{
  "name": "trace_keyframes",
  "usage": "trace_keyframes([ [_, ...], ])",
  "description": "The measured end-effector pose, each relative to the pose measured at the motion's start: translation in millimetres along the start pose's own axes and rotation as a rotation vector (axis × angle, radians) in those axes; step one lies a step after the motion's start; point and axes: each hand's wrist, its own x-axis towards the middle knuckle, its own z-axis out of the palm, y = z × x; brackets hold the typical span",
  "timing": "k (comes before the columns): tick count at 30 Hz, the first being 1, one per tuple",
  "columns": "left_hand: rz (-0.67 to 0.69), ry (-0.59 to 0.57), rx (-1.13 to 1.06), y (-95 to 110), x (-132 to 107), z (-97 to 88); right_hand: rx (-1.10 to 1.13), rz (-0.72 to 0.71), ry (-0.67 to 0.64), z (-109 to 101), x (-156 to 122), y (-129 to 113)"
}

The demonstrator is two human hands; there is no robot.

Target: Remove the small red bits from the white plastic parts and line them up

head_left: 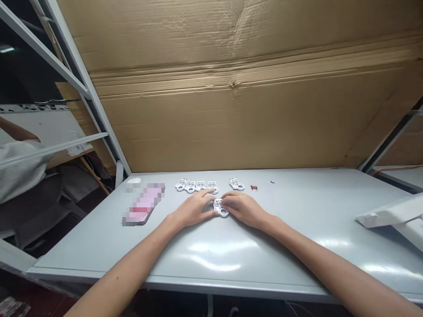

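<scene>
Between my two hands is a small white plastic part [218,203] with a round ring at its near end. My left hand [194,209] grips it from the left, thumb at the ring side and fingers curved above. From the right, the fingertips of my right hand [243,207] close on its upper edge; whether they also pinch something smaller is hidden. Just beyond my left hand lies a row of several similar white parts [190,186]. One more white ringed part [236,184] lies past my right hand, beside a small red piece [254,187].
A pink phone-shaped object [145,204], partly blurred, lies on the left of the grey table [205,264], near a small white object [134,181]. A white folded piece [393,213] sits at the right edge. Cardboard [231,127] walls the back. A seated person [23,158] shows at far left.
</scene>
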Motion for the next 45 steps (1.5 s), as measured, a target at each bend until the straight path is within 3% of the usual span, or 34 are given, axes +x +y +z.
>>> trace_keyframes([
  [8, -0.021, -0.033, 0.033, -0.1, 1.3, 0.4, -0.041, -0.035, 0.039, 5.4, -0.3, 2.2],
  [12, -0.017, -0.037, 0.037, 0.6, 1.1, 0.0, 0.051, -0.015, 0.088, 2.8, 0.3, -0.5],
  [16, -0.007, -0.021, 0.024, 1.2, 0.9, -0.4, 0.326, 0.134, 0.177, -7.0, 4.0, -6.8],
  [23, -0.011, -0.017, 0.026, 1.9, 1.3, -1.8, 1.151, 0.558, 0.247, -24.2, 7.9, -0.9],
  [29, -0.011, -0.012, 0.047, 3.6, 1.4, -2.7, 1.404, 0.760, 0.289, -20.2, 8.4, 13.4],
  [38, -0.003, -0.006, 0.048, 3.9, 1.3, -2.4, 1.556, 0.836, 0.274, -22.4, 10.8, 5.6],
  [45, 0.018, 0.002, 0.038, 2.9, 0.5, -2.0, 1.466, 0.794, 0.206, -26.9, 10.0, 1.2],
])
